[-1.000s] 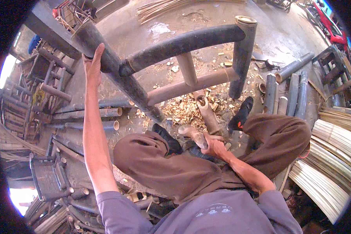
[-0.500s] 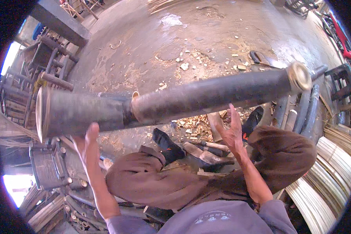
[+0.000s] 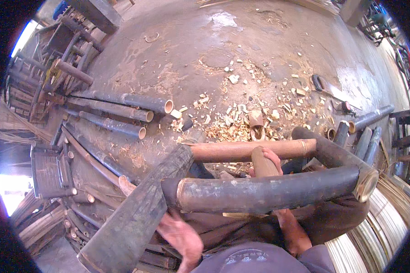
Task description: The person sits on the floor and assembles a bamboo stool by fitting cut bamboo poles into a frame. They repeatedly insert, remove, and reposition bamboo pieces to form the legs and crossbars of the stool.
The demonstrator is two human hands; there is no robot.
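A bamboo frame (image 3: 269,190) of dark thick poles, with one peeled reddish-brown crosspiece (image 3: 223,151), rests over my lap. Its broad dark left leg (image 3: 127,223) slants down toward me. My right hand (image 3: 274,160) reaches up behind the near pole, fingers wrapped round a short light-brown cylindrical wooden piece (image 3: 262,164) between the two long poles. The lower part of that piece is hidden by the near pole. Beside the left leg, my left hand (image 3: 182,236) is smeared by motion, its fingers partly behind the leg.
Wood chips (image 3: 232,125) litter the floor ahead, with a handsaw (image 3: 335,91) beyond. Cut bamboo poles (image 3: 123,103) lie at the left near stacked bamboo furniture (image 3: 68,59). Pale split strips (image 3: 373,218) are piled at my right.
The bamboo frame has turned and come down nearer my lap, showing its several joined poles. My right hand, open before, now grips the wooden piece. My left hand has moved right and toward me.
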